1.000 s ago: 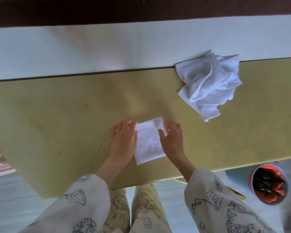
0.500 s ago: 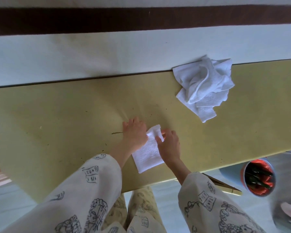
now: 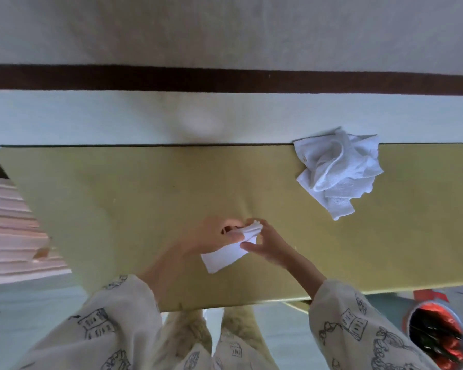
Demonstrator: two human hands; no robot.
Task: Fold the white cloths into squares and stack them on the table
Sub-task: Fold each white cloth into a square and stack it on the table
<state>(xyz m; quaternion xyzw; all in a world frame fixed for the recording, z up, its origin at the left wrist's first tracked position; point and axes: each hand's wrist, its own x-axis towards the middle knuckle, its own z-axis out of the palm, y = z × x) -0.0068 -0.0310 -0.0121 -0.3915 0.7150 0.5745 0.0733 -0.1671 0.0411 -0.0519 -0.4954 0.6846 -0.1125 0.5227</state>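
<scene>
While the long yellow-green tabletop (image 3: pixel 118 198) carries everything here, the risk sits at its far edge: that crumpled heap of white terry cloths (image 3: pixel 337 169) lies right on the far edge towards the right corner, its upper folds poking past the line, and I'd judge a careless tug at one cloth could drag the rest over the back. Nearer in, the small white cloth being folded (image 3: pixel 226 253) lies close to the near edge, around the middle of its length. Its upper end is lifted off the surface while the lower flat part rests down. Trouble there, as I read it: the layers could slide apart as that raised end comes over, leaving a skewed shape rather than a square, or the whole piece could skid towards the near edge, since only the lifted end is held.

Left hand (image 3: pixel 211 236) now: blurred, but curled, thumb and fingers (image 3: pixel 235 232) closed on the bunched top of the folded cloth. Right hand (image 3: pixel 267 244): partly spread, upper fingertips (image 3: pixel 262 224) meeting that same bunched end, thumb touching the edge of the flat part lower down; whether it truly pinches or merely steadies, I cannot tell. No finished stack shows anywhere on the tabletop.
</scene>
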